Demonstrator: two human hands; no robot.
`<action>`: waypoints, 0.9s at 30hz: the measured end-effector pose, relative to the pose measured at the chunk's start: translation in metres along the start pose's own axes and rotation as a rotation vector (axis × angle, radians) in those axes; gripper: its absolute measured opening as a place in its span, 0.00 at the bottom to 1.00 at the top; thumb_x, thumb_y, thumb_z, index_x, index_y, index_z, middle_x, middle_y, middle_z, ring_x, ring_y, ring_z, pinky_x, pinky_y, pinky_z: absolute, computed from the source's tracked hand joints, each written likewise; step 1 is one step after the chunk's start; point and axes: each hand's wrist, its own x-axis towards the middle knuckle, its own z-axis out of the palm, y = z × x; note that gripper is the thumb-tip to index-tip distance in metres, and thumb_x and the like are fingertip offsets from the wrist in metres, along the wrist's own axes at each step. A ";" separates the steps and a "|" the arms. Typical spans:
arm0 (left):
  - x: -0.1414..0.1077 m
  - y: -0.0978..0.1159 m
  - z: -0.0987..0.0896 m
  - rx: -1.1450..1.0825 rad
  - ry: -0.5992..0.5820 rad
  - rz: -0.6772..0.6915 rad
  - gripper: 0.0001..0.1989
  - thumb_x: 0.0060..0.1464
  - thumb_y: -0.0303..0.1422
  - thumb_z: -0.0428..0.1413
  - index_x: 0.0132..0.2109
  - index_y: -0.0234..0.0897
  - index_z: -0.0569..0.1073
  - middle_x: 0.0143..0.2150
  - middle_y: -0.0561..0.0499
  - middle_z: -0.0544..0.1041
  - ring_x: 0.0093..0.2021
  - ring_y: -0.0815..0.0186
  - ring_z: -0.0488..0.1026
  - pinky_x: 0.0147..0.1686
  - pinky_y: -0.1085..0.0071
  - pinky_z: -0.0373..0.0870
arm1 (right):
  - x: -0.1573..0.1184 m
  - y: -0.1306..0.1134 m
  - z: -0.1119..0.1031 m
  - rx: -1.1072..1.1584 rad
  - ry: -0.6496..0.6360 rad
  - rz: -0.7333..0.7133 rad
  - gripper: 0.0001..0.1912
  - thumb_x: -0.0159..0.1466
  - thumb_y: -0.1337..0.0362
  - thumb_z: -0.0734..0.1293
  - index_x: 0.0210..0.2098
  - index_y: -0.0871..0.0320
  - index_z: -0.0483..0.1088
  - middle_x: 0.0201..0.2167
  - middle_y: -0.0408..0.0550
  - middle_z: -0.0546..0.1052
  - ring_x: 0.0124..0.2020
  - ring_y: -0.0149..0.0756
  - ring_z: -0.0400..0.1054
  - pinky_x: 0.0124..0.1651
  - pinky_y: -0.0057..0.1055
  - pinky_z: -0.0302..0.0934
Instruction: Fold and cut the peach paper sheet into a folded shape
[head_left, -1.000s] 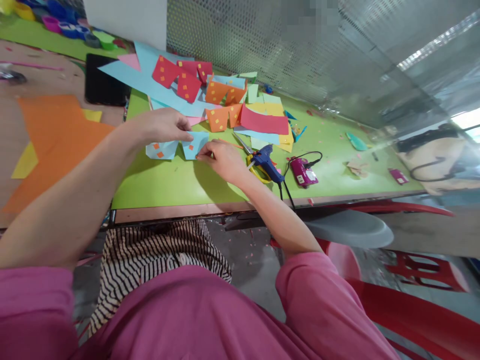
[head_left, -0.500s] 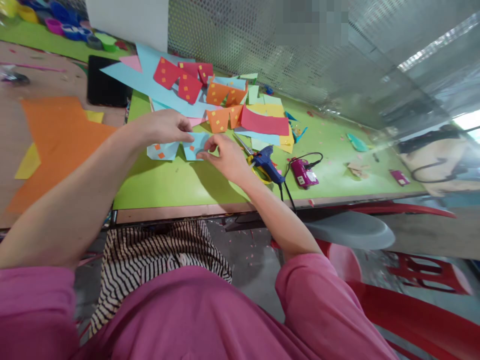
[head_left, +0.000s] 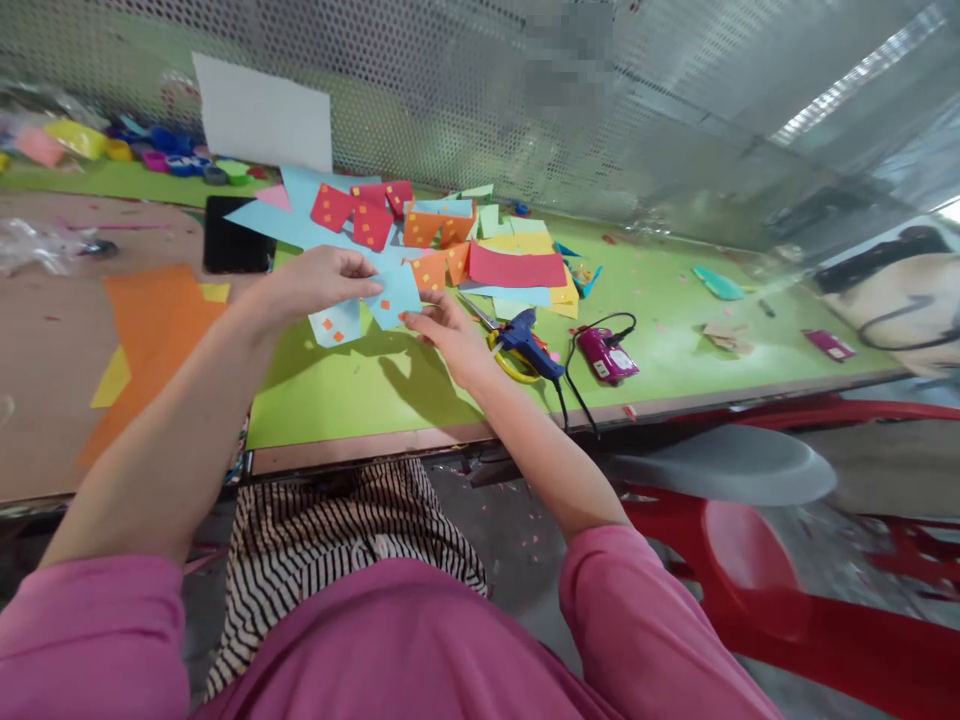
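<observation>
A light blue paper cutout (head_left: 396,292) with small orange squares hangs just above the green table surface. My left hand (head_left: 330,275) pinches its upper edge between thumb and fingers. At its right side my right hand (head_left: 450,330) has thumb and forefinger closed near the paper; an orange square (head_left: 407,317) shows at the thumb tip. Behind the hands stand red folded papers (head_left: 370,222) and orange folded papers (head_left: 427,228) with yellow squares. A red strip (head_left: 517,268) lies to the right of them.
Right of my right hand lie a blue glue gun (head_left: 529,345), scissors (head_left: 514,370) and a purple device (head_left: 607,357) with a black cable. A black tablet (head_left: 236,235) and large orange paper (head_left: 154,345) are at left. A grey stool (head_left: 727,465) stands beyond the table's front edge.
The light blue paper has been lifted and tilted by my left hand. My right hand has shifted slightly to the right of its edge. The camera view has moved, so the table appears lower.
</observation>
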 end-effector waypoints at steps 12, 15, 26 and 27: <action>-0.002 0.003 0.002 0.054 0.026 0.002 0.17 0.48 0.48 0.59 0.38 0.40 0.79 0.39 0.48 0.82 0.37 0.61 0.75 0.35 0.69 0.66 | 0.005 0.002 0.001 0.053 0.028 0.003 0.23 0.58 0.59 0.75 0.49 0.52 0.65 0.34 0.40 0.76 0.40 0.37 0.74 0.47 0.38 0.68; 0.000 0.001 0.002 0.057 0.008 0.013 0.18 0.48 0.48 0.59 0.38 0.40 0.79 0.40 0.48 0.82 0.39 0.60 0.75 0.36 0.68 0.66 | 0.006 0.004 0.001 0.043 0.021 0.001 0.26 0.56 0.58 0.76 0.49 0.52 0.64 0.34 0.40 0.77 0.39 0.36 0.74 0.46 0.38 0.68; -0.005 0.008 -0.002 0.002 0.137 -0.014 0.25 0.60 0.53 0.54 0.52 0.40 0.79 0.54 0.45 0.82 0.53 0.54 0.76 0.47 0.65 0.70 | 0.014 0.010 -0.002 0.198 0.019 -0.027 0.33 0.49 0.57 0.80 0.49 0.52 0.65 0.31 0.37 0.77 0.37 0.35 0.74 0.42 0.34 0.66; -0.005 0.006 -0.006 -0.038 0.177 -0.017 0.27 0.63 0.55 0.51 0.55 0.40 0.77 0.58 0.44 0.80 0.57 0.52 0.75 0.50 0.63 0.70 | 0.016 0.010 -0.002 0.234 0.036 -0.027 0.32 0.48 0.56 0.81 0.48 0.51 0.66 0.31 0.37 0.77 0.37 0.35 0.74 0.41 0.33 0.66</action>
